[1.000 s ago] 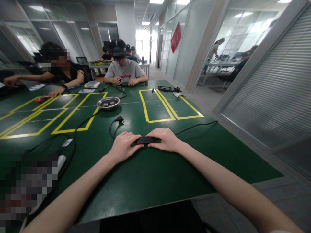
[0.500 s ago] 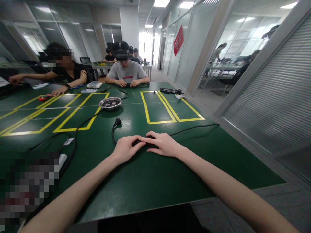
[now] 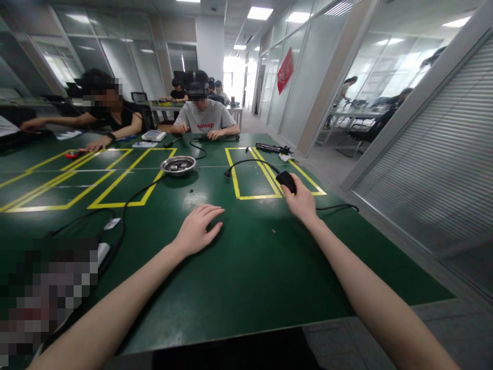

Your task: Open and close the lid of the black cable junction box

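Observation:
My right hand (image 3: 301, 201) is closed on a small black power adapter (image 3: 287, 180), held out to the right over the yellow-taped rectangle (image 3: 254, 177) on the green table (image 3: 239, 267). The adapter's black cable (image 3: 246, 163) arcs left from it across that rectangle, and another stretch runs off toward the table's right edge. My left hand (image 3: 197, 228) lies flat on the table with its fingers stretched out and nothing in it.
A metal bowl (image 3: 177, 165) with small parts stands mid-table. A thick black cable (image 3: 127, 205) runs to a power strip (image 3: 100, 252) at the left. Two people sit at the far side, one holding a cable. Black tools (image 3: 271, 148) lie far right. Glass partitions bound the right.
My right hand has lifted the adapter away from my left hand and carried it forward and to the right. The cable and plug swung over with it. My left hand stayed and opened flat.

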Motion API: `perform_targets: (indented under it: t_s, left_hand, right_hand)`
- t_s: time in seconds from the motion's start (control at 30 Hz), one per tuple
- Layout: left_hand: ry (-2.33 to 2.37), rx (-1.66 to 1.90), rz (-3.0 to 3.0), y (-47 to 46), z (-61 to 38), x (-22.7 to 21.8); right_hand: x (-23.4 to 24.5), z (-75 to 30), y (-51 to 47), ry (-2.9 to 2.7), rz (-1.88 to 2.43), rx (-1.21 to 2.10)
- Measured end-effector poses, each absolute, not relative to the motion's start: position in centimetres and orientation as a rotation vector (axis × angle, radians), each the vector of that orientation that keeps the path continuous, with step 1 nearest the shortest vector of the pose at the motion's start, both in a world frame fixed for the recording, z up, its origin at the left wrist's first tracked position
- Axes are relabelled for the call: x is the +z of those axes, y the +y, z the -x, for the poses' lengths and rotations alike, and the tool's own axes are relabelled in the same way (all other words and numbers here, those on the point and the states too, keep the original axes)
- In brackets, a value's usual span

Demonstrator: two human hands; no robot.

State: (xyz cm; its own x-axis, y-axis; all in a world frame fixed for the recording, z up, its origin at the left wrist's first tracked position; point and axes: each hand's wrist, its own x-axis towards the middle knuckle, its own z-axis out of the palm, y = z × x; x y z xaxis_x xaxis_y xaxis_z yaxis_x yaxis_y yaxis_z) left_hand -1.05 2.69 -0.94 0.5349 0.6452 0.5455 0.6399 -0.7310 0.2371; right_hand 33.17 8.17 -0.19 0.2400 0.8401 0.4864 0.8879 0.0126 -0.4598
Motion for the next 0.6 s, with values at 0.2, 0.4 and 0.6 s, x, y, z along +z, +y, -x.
perform_targets:
  t_s: [0.2,0.4,0.6]
  left_hand:
    - [1.139,0.817,-2.712,2.6,0.8,-1.3]
    - [1.173,0.753,-2.68,2.5,0.9,-1.1]
    - [1.174,0.72,-2.673,2.5,0.9,-1.1]
  right_hand:
    - [-0.8,-37.0,8.9,-1.279,2.145,-0.013]
    - [-1.5,-38.2,9.0,-1.166,2.122,-0.152]
    - [-1.6,-39.4,9.2,-1.128,2.22,-0.071]
